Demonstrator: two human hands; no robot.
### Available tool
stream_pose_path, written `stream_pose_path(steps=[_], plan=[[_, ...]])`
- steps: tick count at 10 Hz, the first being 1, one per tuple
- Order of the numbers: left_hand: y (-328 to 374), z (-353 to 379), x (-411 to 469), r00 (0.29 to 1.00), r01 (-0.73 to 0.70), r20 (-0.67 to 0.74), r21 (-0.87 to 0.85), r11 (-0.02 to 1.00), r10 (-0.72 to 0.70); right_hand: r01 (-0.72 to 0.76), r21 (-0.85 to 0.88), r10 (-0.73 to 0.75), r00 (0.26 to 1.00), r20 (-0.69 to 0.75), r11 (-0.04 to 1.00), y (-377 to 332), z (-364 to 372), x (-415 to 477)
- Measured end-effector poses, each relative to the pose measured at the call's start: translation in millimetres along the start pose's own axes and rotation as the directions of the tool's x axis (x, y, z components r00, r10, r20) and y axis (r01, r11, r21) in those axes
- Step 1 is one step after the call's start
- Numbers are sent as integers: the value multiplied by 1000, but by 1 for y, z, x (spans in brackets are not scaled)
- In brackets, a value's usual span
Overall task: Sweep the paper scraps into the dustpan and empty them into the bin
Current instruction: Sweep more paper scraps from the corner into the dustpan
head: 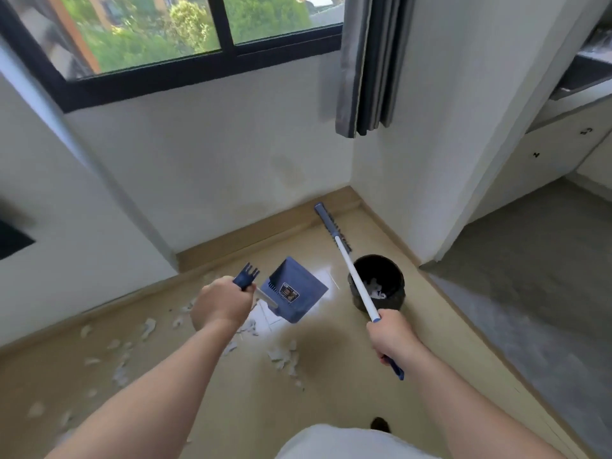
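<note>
My left hand (222, 306) grips the top of the dustpan handle, whose blue comb end sticks up past my fist. The blue dustpan (293, 288) hangs tilted above the floor, just left of the bin. My right hand (394, 337) holds the broom's white pole near its blue end. The pole runs up across the bin's rim to the broom head (332, 226), which lies by the far skirting. The black round bin (377, 281) stands on the floor with white scraps inside. Several white paper scraps (284, 356) lie scattered on the beige floor below and left of the dustpan.
White walls close the corner behind the bin, with a window and a grey curtain (367, 67) above. A grey-floored area (530, 276) with cabinets opens to the right. More paper scraps (119, 356) spread toward the left wall.
</note>
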State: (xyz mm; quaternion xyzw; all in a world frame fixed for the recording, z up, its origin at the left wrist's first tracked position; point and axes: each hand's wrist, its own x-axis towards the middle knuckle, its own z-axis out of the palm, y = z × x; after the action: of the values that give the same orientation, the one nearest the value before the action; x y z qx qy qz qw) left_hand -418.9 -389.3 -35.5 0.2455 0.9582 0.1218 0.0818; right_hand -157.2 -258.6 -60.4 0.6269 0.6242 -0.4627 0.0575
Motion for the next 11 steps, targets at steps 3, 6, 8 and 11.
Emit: stream_pose_path(steps=[3, 6, 8, 11], plan=[[-168, 16, -47, 930, 327, 174, 9, 945, -324, -87, -438, 171, 973, 156, 895, -40, 110, -44], [-279, 19, -79, 827, 507, 238, 74, 859, -508, -370, -286, 425, 891, 162, 884, -40, 177, -41], [-308, 13, -75, 799, 508, 266, 184, 842, -540, -551, -233, 592, 787, 176, 801, -63, 211, -15], [-352, -9, -94, 671, 666, 257, 201, 718, -695, -193, -336, 322, 865, 384, 922, -128, 288, -13]])
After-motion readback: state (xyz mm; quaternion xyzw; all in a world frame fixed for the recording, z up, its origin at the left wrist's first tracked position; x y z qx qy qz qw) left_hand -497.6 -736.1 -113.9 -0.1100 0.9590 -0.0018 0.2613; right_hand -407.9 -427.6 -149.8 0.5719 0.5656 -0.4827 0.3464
